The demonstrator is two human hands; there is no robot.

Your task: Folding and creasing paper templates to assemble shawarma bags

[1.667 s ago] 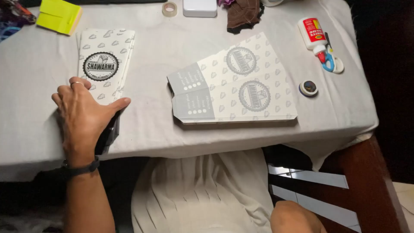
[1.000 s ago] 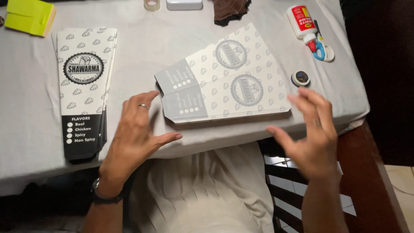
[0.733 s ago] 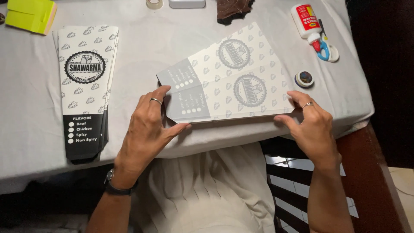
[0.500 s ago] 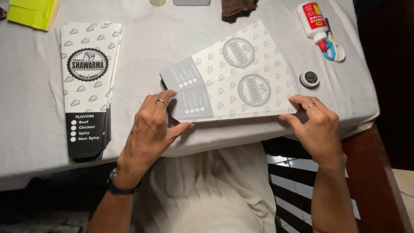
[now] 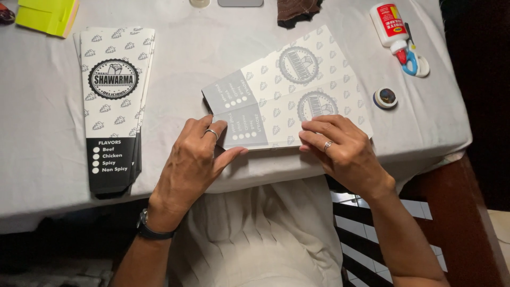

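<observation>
A stack of flat printed card sheets (image 5: 297,90), white with grey panels and round emblems, lies at a slant on the grey tablecloth (image 5: 42,127) before me. My left hand (image 5: 194,159) pinches its near left corner, fingers on the grey panel and thumb along the edge. On the stack's near edge toward the right, my right hand (image 5: 340,149) holds it with fingers spread on top. Each hand wears a ring, and a dark watch sits on the left wrist.
A pile of folded black-and-white sleeves (image 5: 114,101) lies at the left. A glue bottle (image 5: 388,24), blue-handled scissors (image 5: 411,61) and a small round tin (image 5: 385,98) sit at the right. A yellow pad (image 5: 48,13) and a dark cloth (image 5: 297,9) lie at the far edge.
My left hand left the sleeve pile and went to the central stack's near left corner. My right hand came in from the right and slid left along the stack's near edge.
</observation>
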